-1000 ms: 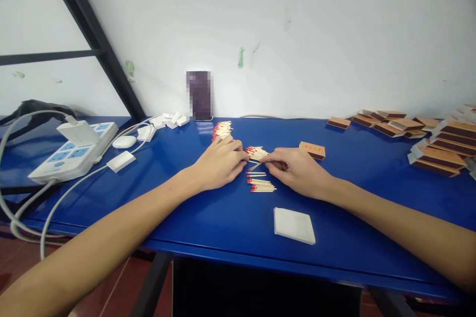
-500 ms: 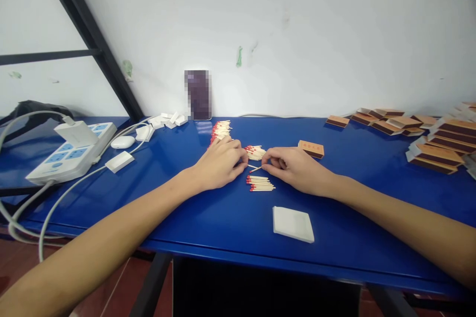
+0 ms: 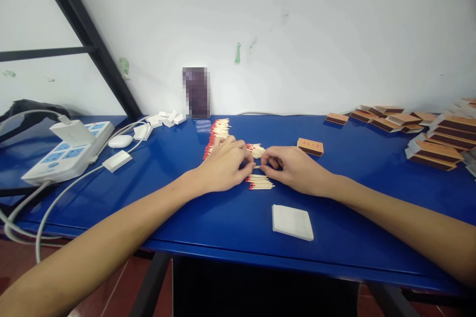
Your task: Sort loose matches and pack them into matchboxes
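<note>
My left hand and my right hand meet at the middle of the blue table, fingertips nearly touching. Between them both pinch a single match. Just below the fingertips lies a small neat row of red-tipped matches. Another small heap of matches lies just behind the hands, and a larger pile of matches sits further back on the left. A white inner matchbox tray rests near the front edge. One closed orange matchbox lies to the right of my right hand.
Several stacked matchboxes fill the back right. A white power strip with cables, a white earbud case and small white trays sit at left. A dark blurred upright object leans on the wall.
My right hand has drawn a match left from the rear heap towards my left hand; the two hands have closed together over the small row.
</note>
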Tool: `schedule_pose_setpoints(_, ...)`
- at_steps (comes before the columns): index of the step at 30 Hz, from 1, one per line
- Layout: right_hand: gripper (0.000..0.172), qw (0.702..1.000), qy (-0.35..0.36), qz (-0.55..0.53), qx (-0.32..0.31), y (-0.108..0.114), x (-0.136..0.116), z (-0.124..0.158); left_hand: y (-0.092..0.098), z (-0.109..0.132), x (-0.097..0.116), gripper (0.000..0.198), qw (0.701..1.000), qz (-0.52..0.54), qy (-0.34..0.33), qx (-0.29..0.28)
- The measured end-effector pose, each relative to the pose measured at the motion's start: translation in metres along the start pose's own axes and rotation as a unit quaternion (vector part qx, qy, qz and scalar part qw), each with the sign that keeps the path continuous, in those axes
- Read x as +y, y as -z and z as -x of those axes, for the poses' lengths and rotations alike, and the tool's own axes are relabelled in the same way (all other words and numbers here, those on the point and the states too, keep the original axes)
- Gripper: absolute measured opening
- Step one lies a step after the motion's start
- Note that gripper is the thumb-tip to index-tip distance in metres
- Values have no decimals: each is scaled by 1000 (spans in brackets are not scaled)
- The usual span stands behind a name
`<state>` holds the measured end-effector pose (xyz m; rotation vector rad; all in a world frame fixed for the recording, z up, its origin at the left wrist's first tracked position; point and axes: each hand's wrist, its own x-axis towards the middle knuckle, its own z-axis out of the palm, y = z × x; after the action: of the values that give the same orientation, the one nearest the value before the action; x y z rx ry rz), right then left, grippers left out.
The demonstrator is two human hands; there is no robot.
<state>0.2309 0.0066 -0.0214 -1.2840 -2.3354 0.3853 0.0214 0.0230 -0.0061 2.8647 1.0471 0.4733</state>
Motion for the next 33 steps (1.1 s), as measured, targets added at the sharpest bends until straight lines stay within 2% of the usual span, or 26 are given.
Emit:
schedule_pose_setpoints(4, 5, 1000, 16, -8, 4, 1, 0, 2, 0, 1, -1, 22, 1000, 14, -12, -5)
schedule_pose_setpoints(8, 11, 998, 35, -39, -16, 5, -2, 4, -2, 0, -7, 17, 998, -42, -1, 38)
schedule_pose_setpoints(11, 13, 996, 7, -92, -17, 6, -3, 4, -3, -1, -12, 17, 993, -100, -2, 55)
schedule_pose_setpoints(13, 17, 994, -22, -111, 5, 5, -2, 3, -3, -2, -14, 17, 991, -123, -4, 52)
schedule_pose_setpoints(19, 15, 995, -47, -56, 74, 0, 6, -2, -4, -3, -15, 21, 989, -137, -9, 55)
schedule_pose_setpoints(28, 14, 997, -41, -6, 64, 2, 4, -4, -8, -7, -13, 24, 987, -144, -24, 71)
schedule_pose_setpoints(33, 10, 998, -15, -2, 66, -1, 2, -4, -3, -6, -13, 22, 984, -166, -40, 49)
